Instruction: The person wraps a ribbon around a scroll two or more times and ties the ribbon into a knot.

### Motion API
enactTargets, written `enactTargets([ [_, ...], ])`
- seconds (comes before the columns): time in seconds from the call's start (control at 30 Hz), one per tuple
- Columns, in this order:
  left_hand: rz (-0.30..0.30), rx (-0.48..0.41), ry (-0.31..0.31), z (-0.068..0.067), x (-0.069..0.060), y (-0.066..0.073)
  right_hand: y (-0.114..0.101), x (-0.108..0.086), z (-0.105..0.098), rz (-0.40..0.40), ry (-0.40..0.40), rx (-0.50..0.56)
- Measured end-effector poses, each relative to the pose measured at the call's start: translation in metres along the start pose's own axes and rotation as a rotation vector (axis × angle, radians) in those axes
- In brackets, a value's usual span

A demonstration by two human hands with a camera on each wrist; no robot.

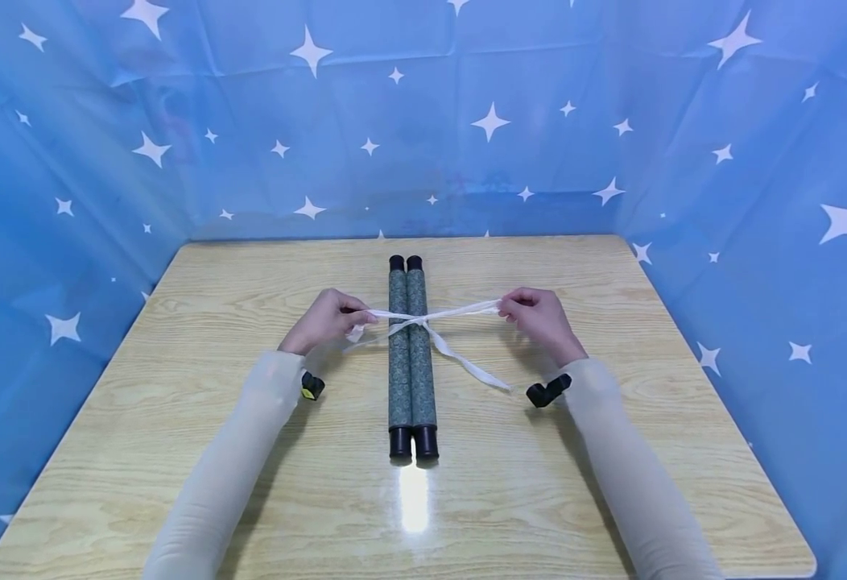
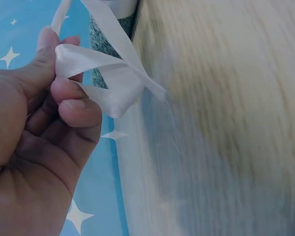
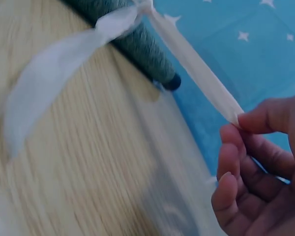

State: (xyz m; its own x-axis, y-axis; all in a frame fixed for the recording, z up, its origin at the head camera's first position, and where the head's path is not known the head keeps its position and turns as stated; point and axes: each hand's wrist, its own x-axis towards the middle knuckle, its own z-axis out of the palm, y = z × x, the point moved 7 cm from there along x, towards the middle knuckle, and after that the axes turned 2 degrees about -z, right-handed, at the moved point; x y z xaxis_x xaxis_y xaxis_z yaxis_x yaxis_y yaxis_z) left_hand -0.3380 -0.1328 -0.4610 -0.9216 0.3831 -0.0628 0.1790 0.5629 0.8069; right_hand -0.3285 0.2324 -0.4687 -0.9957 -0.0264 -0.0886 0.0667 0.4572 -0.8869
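Two green-patterned rolls with black end caps, looking like a scroll, lie side by side on the table. A white ribbon crosses over them, knotted near their middle. My left hand pinches one stretch of ribbon between thumb and fingers, to the left of the rolls. On the other side, my right hand pinches another stretch, pulled out nearly straight. One loose ribbon tail slants toward the right front. Another tail hangs beside the left hand. The knot's far side is hidden.
The wood-grain table extends around the rolls on every side. A blue cloth with white stars hangs behind it and along both sides. Each wrist carries a small black camera mount.
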Motion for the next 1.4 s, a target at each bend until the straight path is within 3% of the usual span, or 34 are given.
enactTargets([
  [0.27,-0.037,0.038,-0.015,0.0,-0.003,-0.01,0.016,0.002,-0.012,0.005,-0.029,-0.098],
  [0.57,0.033,0.078,-0.019,0.001,-0.004,-0.01,0.029,0.001,-0.02,0.011,-0.011,-0.157],
  [0.87,0.034,0.105,-0.064,0.0,-0.003,-0.016,0.03,-0.003,-0.021,-0.019,-0.072,-0.17],
  [1.07,-0.021,0.055,-0.052,-0.011,-0.006,-0.025,0.026,-0.001,-0.019,0.011,-0.176,-0.09],
  [1.23,-0.092,-0.042,-0.017,-0.026,-0.005,-0.036,0.014,0.012,-0.017,0.046,-0.161,0.025],
  [1.4,-0.136,-0.096,0.001,-0.038,-0.002,-0.045,0.007,0.024,-0.009,0.089,-0.146,0.074],
])
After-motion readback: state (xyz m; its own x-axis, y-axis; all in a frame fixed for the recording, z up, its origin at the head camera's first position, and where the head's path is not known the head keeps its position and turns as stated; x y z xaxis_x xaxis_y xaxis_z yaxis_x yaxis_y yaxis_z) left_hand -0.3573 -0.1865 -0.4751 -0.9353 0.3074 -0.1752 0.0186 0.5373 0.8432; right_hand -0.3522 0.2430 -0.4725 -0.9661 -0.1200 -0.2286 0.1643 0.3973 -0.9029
